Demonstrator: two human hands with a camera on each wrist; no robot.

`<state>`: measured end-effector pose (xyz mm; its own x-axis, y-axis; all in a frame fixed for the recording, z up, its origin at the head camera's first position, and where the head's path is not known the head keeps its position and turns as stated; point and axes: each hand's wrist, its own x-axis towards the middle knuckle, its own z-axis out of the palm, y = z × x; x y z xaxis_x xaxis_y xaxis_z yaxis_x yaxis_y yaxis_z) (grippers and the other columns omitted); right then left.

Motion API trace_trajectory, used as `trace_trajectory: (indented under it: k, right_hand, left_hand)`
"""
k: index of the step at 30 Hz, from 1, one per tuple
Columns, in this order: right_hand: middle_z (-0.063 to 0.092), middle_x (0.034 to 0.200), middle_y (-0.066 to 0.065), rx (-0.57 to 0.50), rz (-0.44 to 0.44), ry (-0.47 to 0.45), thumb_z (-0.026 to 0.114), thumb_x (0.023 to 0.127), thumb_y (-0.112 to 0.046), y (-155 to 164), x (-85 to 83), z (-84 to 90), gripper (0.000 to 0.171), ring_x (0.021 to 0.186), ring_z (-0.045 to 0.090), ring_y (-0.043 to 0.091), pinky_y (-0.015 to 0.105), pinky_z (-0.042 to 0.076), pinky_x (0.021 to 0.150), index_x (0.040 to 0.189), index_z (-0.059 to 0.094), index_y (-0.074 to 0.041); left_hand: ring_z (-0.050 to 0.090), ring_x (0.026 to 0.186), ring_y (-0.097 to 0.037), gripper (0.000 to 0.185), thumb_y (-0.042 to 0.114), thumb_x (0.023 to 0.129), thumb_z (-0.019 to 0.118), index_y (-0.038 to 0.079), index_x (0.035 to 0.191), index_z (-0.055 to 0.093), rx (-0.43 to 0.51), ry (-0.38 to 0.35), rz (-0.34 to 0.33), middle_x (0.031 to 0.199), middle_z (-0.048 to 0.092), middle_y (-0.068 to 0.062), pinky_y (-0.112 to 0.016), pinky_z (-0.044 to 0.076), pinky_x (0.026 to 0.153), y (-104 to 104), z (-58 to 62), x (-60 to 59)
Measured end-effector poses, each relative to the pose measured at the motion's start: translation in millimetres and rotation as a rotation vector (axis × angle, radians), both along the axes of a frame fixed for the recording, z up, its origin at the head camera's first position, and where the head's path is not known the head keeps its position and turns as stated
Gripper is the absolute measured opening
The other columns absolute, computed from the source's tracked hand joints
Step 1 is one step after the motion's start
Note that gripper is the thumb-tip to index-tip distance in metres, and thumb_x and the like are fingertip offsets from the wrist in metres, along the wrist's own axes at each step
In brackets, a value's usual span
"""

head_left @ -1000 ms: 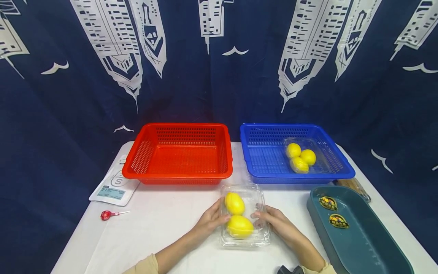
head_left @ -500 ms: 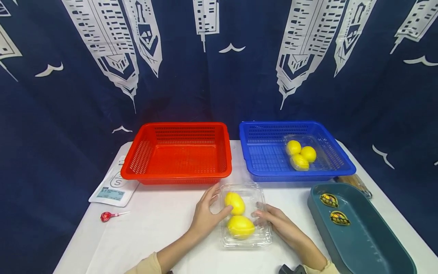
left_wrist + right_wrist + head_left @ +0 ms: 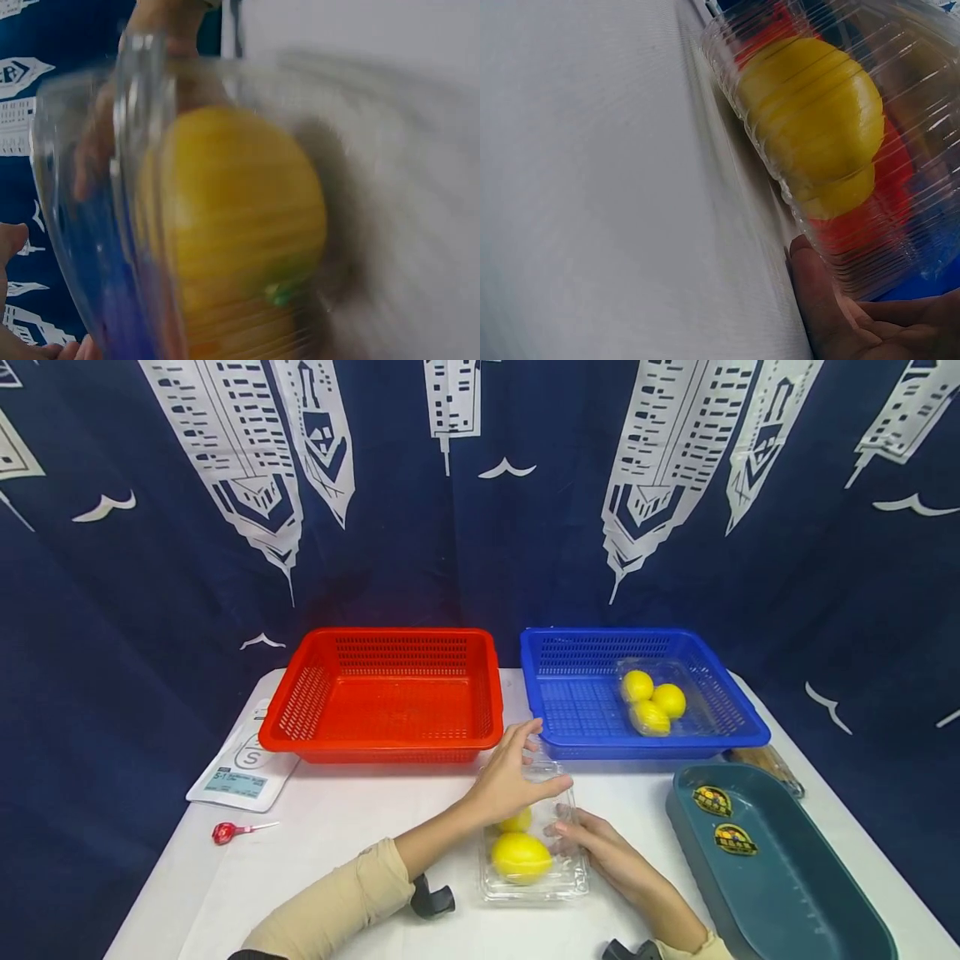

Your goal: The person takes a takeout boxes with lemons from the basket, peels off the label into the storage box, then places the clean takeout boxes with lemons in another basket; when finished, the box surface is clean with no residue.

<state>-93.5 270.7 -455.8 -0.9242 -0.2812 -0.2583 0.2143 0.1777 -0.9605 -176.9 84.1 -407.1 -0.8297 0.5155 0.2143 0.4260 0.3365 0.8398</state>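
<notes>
Clear plastic clamshell box [image 3: 534, 852] with two yellow lemons [image 3: 521, 857] on white table [image 3: 337, 860], near red basket [image 3: 382, 693]. Left hand [image 3: 510, 777] spread flat over lid; right hand [image 3: 600, 852] steadying side, fingers relaxed. Similar filled box already in blue basket [image 3: 577, 710]; this one not yet placed.

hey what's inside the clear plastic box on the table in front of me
Two lemons. The near lemon shows fully through the clear box. The far lemon is mostly covered by the left hand lying over the lid, so little of it shows.
</notes>
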Motion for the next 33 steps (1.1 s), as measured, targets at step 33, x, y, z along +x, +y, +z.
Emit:
trace_trajectory:
  k: [33]
  right_hand:
    - [0.052, 0.132, 0.031, -0.011, -0.013, -0.007, 0.048, 0.1, -0.031, 0.7, 3.8, -1.1, 0.076, 0.105, 0.064, 0.02, 0.02, 0.045, 0.095, 0.147, 0.015, 0.019]
  left_hand:
    - [0.018, 0.149, -0.034, 0.124, 0.059, 0.072, 0.076, 0.007, 0.156, 0.001, -0.162, -0.038, 0.204, 0.164, 0.006, -0.012, -0.049, 0.024, 0.122, 54.4, -12.5, -56.5]
